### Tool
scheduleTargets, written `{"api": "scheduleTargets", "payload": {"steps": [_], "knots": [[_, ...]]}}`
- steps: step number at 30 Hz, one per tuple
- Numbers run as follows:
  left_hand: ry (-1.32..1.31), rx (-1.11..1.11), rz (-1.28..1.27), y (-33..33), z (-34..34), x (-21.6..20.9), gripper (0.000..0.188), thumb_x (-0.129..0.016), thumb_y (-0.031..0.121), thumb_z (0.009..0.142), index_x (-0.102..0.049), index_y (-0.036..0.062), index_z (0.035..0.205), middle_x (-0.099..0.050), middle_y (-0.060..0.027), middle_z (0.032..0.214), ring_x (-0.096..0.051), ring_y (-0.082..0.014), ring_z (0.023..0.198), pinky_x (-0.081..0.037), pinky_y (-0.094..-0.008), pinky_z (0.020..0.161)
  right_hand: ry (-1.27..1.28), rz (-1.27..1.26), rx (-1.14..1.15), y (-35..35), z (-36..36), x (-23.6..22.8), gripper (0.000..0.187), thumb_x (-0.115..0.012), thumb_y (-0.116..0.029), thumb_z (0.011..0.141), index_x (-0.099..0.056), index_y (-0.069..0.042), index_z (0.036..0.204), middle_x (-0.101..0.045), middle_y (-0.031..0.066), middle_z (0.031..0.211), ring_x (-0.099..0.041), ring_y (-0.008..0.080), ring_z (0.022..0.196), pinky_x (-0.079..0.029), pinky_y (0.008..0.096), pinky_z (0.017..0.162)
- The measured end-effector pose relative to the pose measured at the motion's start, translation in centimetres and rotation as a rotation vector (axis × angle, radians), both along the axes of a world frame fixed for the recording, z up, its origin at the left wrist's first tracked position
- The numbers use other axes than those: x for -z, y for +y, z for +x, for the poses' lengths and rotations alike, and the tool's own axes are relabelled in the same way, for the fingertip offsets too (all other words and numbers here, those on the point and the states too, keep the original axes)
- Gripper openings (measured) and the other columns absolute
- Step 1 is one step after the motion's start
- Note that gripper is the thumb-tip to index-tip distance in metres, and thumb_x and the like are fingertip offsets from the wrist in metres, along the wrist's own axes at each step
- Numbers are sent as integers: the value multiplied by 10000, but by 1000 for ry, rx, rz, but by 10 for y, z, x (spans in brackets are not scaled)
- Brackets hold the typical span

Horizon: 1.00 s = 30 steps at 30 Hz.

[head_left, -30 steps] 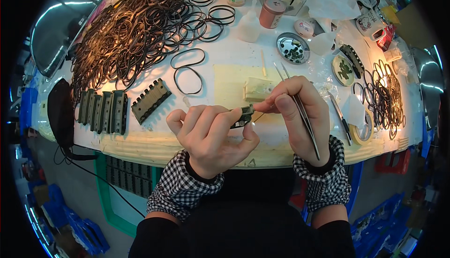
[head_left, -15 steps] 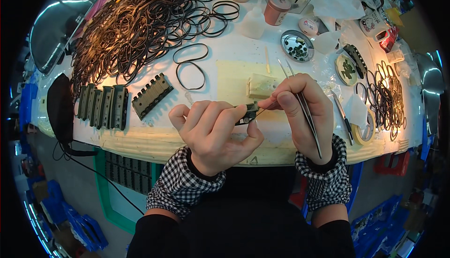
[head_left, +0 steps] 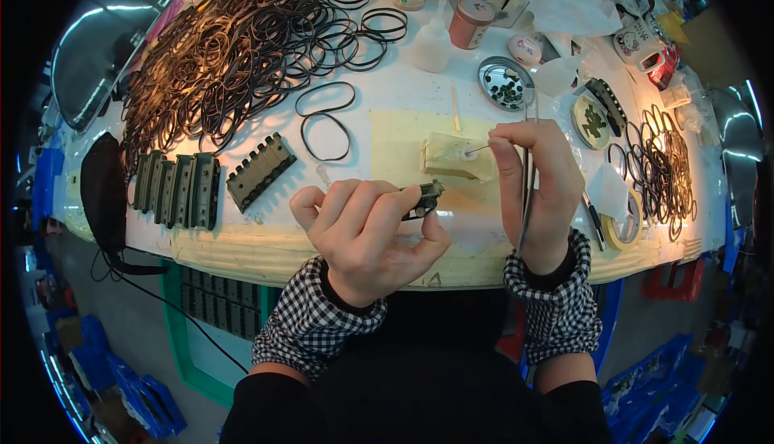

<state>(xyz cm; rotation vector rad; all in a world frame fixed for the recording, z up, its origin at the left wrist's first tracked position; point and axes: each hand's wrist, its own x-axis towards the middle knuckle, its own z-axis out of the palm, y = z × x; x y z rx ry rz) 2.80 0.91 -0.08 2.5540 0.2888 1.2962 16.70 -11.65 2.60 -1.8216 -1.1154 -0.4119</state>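
My left hand (head_left: 359,238) pinches a small dark green plastic model part (head_left: 428,200) between thumb and fingers, above the table's front edge. To its right, my right hand (head_left: 542,190) is closed on a thin metal needle (head_left: 479,150). Metal tweezers (head_left: 526,210) lie against the same palm, pointing up and down. The needle's tip reaches a whitish patch on a block wrapped in pale yellow tape (head_left: 442,156); whether it touches is hard to tell. My fingers hide much of the dark green part.
Black rubber bands (head_left: 226,65) heap at the back left. Green slotted plastic pieces (head_left: 179,191) stand at the left. At the right are a round dish of small dark parts (head_left: 505,83), a smaller dish (head_left: 591,121), a tape roll (head_left: 627,226) and more bands (head_left: 663,162).
My right hand has moved away from the dark green part, and the needle now reaches the taped block. The tweezers have turned more upright. My left hand stays nearly in place.
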Motion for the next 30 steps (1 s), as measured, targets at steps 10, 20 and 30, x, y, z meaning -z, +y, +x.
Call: {"api": "scheduleTargets", "payload": {"steps": [10,20,30], "knots": [[-28,-29,-9,1,0,1,216,-735,258,586,-646,142,746,-575,33,679,-490,-142,616,-276,-339,736,14,-65,-15,-13,-11,-12,362,-702,-112,865,-576,20,1176,-618,124,896,-592,223,782,-489,348,719],[-57,-33,-14,-1,2,4,223,-741,262,590,-651,145,756,-574,36,680,-500,-139,626,-276,-343,749,448,37,-312,-27,-39,-7,169,-740,-27,820,-700,14,979,-691,121,926,-658,201,814,-512,284,721],[-48,-19,-2,-1,1,3,251,-763,242,601,-643,128,790,-577,5,675,-514,-164,650,-287,-328,772,477,1,-299,-22,-41,-5,179,-732,-3,817,-697,16,991,-696,118,926,-663,202,805,-518,280,709]]}}
